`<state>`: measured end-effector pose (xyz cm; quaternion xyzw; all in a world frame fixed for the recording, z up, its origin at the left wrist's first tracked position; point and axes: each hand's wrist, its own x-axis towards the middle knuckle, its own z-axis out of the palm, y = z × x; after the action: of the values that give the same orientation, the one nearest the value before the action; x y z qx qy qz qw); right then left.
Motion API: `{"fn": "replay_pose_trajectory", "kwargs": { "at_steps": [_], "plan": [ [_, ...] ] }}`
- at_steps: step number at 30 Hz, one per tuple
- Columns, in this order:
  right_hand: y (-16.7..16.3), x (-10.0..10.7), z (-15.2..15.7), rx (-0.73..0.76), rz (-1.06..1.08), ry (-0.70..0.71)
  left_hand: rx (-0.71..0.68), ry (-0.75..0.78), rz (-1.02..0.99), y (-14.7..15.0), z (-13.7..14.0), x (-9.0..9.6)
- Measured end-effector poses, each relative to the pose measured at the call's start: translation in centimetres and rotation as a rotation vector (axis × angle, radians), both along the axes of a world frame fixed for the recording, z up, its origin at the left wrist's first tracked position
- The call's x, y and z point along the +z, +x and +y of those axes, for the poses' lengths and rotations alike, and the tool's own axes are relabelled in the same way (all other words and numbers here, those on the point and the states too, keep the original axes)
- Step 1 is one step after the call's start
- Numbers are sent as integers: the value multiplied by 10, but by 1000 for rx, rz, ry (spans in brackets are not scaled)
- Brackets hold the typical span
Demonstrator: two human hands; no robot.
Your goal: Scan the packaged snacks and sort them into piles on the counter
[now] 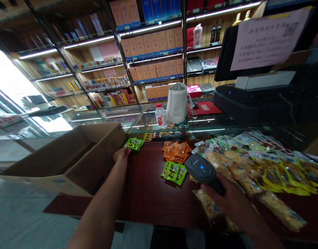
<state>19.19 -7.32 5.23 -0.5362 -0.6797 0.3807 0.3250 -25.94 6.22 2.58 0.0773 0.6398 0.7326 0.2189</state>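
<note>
At the far edge of the dark red table, beside the cardboard box, my left hand [121, 155] has its fingers closed on the near end of some green snack packets [135, 144]. My right hand [230, 190] is wrapped round the handle of a black barcode scanner [202, 168] with a blue light on top. Just left of the scanner lie more green packets [174, 172], in front of a pile of orange snack packets [176, 151]. Clear-wrapped bread-like snacks [209, 206] lie under and around my right hand, partly hidden by it.
An open cardboard box [96, 162] stands on the left. Yellow-edged snack bags [286, 173] cover the right side. Behind, a glass counter [146, 119] holds a red-capped bottle [160, 116] and a white bag [177, 103]. A monitor [227, 52] stands at the back right.
</note>
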Motion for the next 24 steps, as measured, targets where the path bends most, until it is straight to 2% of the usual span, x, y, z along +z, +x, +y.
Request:
{"fn": "replay_pose_trajectory", "kwargs": {
  "at_steps": [4, 9, 11, 12, 14, 16, 19, 24],
  "plan": [
    [3, 1, -1, -38, 21, 45, -116, -35, 105, 33, -24, -8],
    [6, 5, 2, -38, 1, 25, -519, -113, 268, 113, -68, -31],
    [7, 8, 2, -50, 2, 43, -758, -230, 606, 144, -85, -35],
    [7, 8, 1, -61, 7, 52, -791, -291, 776, 157, -92, -35],
    [8, 9, 1, -65, 7, 51, -799, -418, 1026, 175, -101, -33],
    [9, 8, 0, -49, -7, 33, -785, -523, 1109, 185, -105, -31],
    [8, 5, 0, -41, -13, 40, -777, -585, 1074, 189, -107, -32],
    [5, 4, 0, -21, -9, 33, -790, -549, 936, 190, -110, -38]
  ]
}}
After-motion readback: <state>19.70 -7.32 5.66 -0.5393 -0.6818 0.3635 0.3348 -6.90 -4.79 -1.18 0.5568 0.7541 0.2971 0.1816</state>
